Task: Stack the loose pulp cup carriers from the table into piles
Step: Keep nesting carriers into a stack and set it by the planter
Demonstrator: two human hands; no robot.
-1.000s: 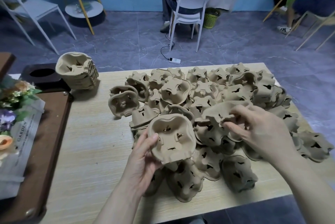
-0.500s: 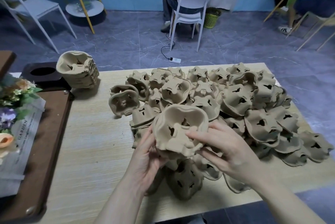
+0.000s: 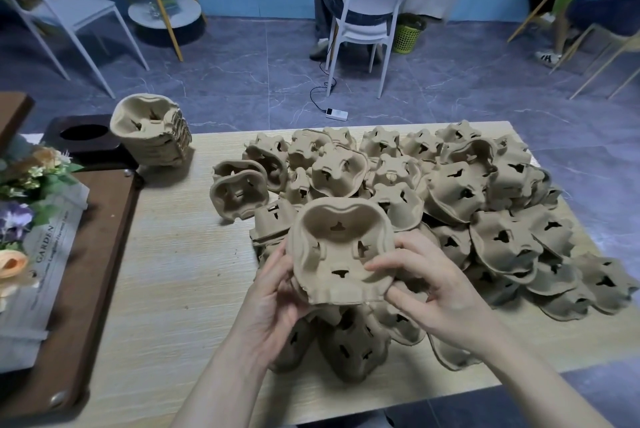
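Head view: a person's left hand point(image 3: 277, 292) and right hand point(image 3: 429, 285) hold a pulp cup carrier point(image 3: 341, 251) above the near centre of a wooden table point(image 3: 180, 275), hollow side facing the camera. Fingers of both hands curl around its edges, the left at 9 o'clock, the right at 4 o'clock. A heap of loose carriers point(image 3: 450, 199) spreads from 12 to 3 o'clock of it. A finished pile point(image 3: 152, 130) stands at 10 o'clock, beside a dark tray point(image 3: 100, 230) with flowers point(image 3: 20, 185).
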